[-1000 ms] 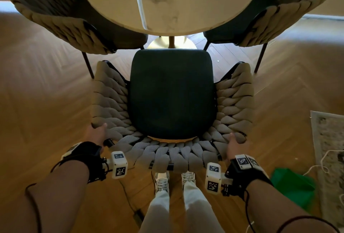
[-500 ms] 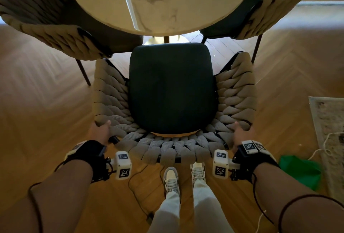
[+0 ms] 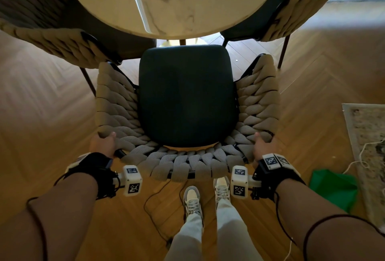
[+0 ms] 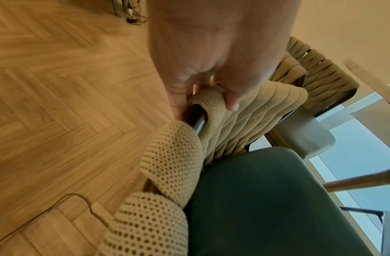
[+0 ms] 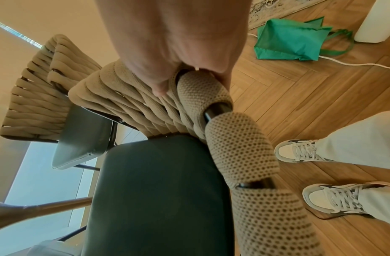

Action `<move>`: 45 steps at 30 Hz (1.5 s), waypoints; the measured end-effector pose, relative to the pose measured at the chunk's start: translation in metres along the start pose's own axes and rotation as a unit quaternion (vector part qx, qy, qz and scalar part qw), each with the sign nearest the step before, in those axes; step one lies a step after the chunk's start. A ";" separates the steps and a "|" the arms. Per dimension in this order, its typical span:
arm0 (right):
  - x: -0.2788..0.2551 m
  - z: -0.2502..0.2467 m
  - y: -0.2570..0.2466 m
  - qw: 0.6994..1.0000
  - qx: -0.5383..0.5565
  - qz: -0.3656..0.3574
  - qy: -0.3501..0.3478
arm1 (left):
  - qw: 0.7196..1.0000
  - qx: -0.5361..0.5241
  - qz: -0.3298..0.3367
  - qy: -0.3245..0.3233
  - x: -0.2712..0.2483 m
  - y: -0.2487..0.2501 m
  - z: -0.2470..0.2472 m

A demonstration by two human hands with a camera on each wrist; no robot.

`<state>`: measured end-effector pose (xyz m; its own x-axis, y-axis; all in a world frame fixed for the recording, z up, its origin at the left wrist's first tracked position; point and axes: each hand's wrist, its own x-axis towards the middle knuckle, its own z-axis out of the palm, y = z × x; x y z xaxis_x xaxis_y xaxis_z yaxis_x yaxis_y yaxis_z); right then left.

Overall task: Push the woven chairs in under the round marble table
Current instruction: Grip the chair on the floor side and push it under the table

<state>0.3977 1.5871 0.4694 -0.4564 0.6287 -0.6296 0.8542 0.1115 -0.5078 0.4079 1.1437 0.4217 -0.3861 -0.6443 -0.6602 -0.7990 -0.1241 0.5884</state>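
A woven chair (image 3: 187, 162) with beige rope back and dark green seat (image 3: 186, 96) stands before me, its seat front just short of the round marble table (image 3: 173, 0). My left hand (image 3: 103, 143) grips the back rim at its left corner, thumb on top and fingers curled round the woven rim (image 4: 208, 98). My right hand (image 3: 263, 146) grips the rim at the right corner the same way (image 5: 189, 76). Two more woven chairs flank the table, one at the far left (image 3: 52, 37) and one at the far right (image 3: 291, 10).
Herringbone wood floor (image 3: 41, 115) all round. A green bag (image 3: 333, 187) and a pale rug (image 3: 368, 146) with a white cord lie at the right. A thin dark cable (image 3: 154, 215) runs on the floor by my shoes (image 3: 192, 202).
The chair has slid forward toward the table with both hands on its back rim. My feet have stepped forward after it.
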 end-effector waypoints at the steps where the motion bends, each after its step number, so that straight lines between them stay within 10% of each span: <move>1: 0.001 0.001 0.001 1.000 -0.003 -0.005 0.001 | 1.000 0.009 -0.002 0.003 0.000 0.000 -0.001; 45: -0.020 0.008 0.034 1.000 -0.005 -0.020 0.011 | 0.983 0.172 0.064 -0.001 -0.024 0.006 -0.027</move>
<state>0.4338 1.5723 0.4597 -0.4838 0.6408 -0.5961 0.8382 0.1434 -0.5262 0.4249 1.1375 0.4534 -0.4950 -0.6361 -0.5919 -0.8520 0.2217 0.4743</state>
